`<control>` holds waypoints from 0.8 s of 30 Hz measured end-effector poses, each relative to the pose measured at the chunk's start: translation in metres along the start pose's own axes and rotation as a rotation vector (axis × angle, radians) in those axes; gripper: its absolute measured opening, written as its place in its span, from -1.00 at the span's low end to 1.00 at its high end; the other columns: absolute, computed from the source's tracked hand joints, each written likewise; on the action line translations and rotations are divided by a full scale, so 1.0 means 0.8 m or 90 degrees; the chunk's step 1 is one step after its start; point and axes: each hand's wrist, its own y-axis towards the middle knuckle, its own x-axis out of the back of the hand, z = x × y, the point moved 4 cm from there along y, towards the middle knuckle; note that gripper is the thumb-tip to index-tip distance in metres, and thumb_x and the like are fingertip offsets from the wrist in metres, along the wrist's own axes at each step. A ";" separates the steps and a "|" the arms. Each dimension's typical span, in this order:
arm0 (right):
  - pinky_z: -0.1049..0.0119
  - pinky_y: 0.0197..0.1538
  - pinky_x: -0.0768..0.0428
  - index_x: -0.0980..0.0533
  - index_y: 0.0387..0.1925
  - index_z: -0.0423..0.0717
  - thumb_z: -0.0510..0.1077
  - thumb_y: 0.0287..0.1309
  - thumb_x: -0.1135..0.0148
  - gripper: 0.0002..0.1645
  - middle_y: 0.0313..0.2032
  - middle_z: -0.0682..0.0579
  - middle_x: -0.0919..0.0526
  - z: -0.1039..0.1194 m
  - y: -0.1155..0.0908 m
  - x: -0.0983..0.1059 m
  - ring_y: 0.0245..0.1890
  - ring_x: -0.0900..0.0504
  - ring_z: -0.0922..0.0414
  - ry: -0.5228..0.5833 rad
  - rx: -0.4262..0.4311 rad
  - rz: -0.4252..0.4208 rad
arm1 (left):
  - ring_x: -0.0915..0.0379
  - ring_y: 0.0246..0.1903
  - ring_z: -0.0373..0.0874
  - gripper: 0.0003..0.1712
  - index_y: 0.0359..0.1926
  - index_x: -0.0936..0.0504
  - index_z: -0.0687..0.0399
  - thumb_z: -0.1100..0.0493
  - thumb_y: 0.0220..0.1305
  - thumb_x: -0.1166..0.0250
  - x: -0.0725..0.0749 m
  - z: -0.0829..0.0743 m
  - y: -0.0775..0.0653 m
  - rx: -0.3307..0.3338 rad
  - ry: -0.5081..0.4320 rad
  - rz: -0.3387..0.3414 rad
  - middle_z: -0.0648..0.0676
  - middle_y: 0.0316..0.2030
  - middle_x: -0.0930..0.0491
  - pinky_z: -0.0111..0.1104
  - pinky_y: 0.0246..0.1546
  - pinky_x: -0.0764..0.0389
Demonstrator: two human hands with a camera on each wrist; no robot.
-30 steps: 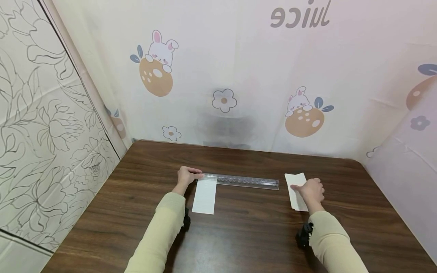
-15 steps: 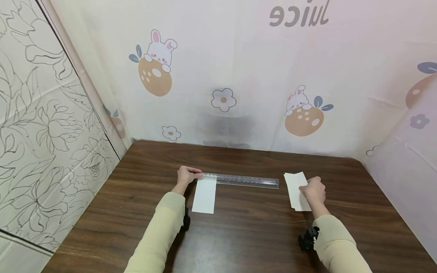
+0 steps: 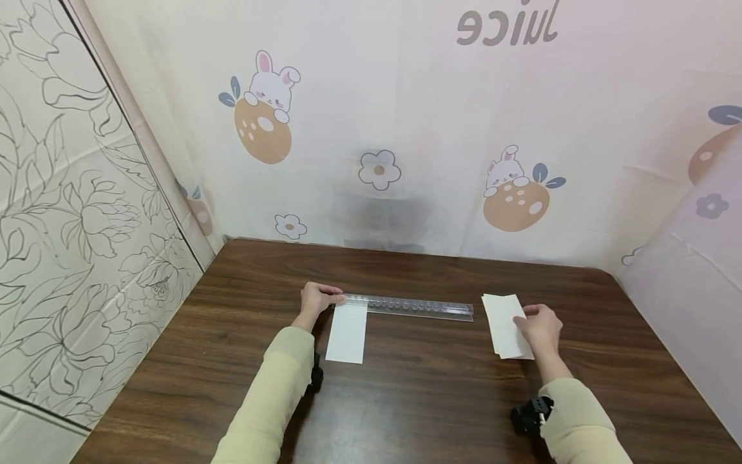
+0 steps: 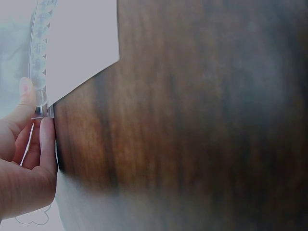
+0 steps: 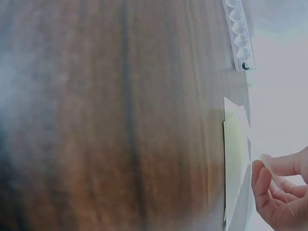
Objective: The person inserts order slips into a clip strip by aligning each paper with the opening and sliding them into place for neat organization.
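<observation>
A clear plastic ticket rail [image 3: 422,307], with a row of round pieces inside, lies across the table. My left hand [image 3: 315,299] grips its left end, thumb on one side and fingers on the other in the left wrist view. One white paper slip [image 3: 346,335] has its far edge at the rail [image 4: 41,57] and extends toward me. To the right of the rail lie overlapping white slips [image 3: 500,325]. My right hand [image 3: 540,327] is at their right edge, and in the right wrist view its thumb and fingers pinch a thin paper slip [image 5: 267,166].
The dark wood table [image 3: 417,393] ends at the back against a printed curtain [image 3: 382,96]. Another curtain, drawn with flowers [image 3: 98,212], hangs along the left side. A black wrist camera [image 3: 530,417] sits beneath the right sleeve.
My right hand has slid a little to the right over the loose slips, drawing the top one's near edge rightward. The left hand, the rail and the slip at it have stayed in place.
</observation>
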 end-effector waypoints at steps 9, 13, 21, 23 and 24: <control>-0.03 -0.12 -0.34 -0.40 -0.09 -0.42 -0.18 0.04 -0.16 -0.57 -0.21 -0.38 -0.52 -0.010 -0.008 0.003 -0.13 -0.39 -0.23 0.052 -0.007 -0.007 | -0.41 -0.11 0.01 -0.85 -0.50 -0.72 0.12 0.17 -0.18 -0.46 0.000 0.001 0.000 0.004 -0.008 0.002 0.07 -0.44 -0.65 -0.16 0.02 -0.33; 0.03 -0.18 -0.37 -0.41 -0.08 -0.39 -0.16 0.05 -0.18 -0.56 -0.22 -0.35 -0.54 -0.012 -0.013 0.005 -0.19 -0.44 -0.18 0.072 -0.023 -0.006 | -0.43 -0.11 0.01 -0.85 -0.50 -0.72 0.14 0.19 -0.18 -0.46 0.000 0.001 0.001 0.012 -0.027 0.008 0.08 -0.44 -0.65 -0.14 0.05 -0.31; 0.30 -0.46 -0.39 -0.44 -0.08 -0.35 -0.10 0.05 -0.20 -0.54 -0.28 -0.26 -0.57 -0.015 -0.027 0.004 -0.33 -0.50 -0.04 0.095 -0.042 0.018 | -0.45 -0.15 0.00 -0.85 -0.50 -0.72 0.15 0.19 -0.19 -0.46 0.000 0.001 0.001 0.015 -0.027 0.006 0.08 -0.45 -0.65 -0.15 0.02 -0.34; 0.32 -0.48 -0.39 -0.45 -0.09 -0.35 -0.10 0.04 -0.21 -0.55 -0.30 -0.25 -0.57 -0.015 -0.030 0.004 -0.35 -0.51 -0.03 0.100 -0.042 0.017 | -0.46 -0.16 0.00 -0.85 -0.50 -0.72 0.16 0.20 -0.19 -0.46 -0.001 0.001 0.001 0.016 -0.030 0.007 0.08 -0.45 -0.65 -0.15 0.02 -0.34; 0.33 -0.47 -0.38 -0.46 -0.10 -0.34 -0.10 0.03 -0.21 -0.55 -0.29 -0.25 -0.57 -0.015 -0.032 0.003 -0.34 -0.51 -0.02 0.102 -0.043 0.016 | -0.46 -0.16 0.00 -0.85 -0.50 -0.72 0.16 0.21 -0.19 -0.46 -0.001 0.001 0.001 0.017 -0.032 0.007 0.09 -0.45 -0.65 -0.15 0.02 -0.34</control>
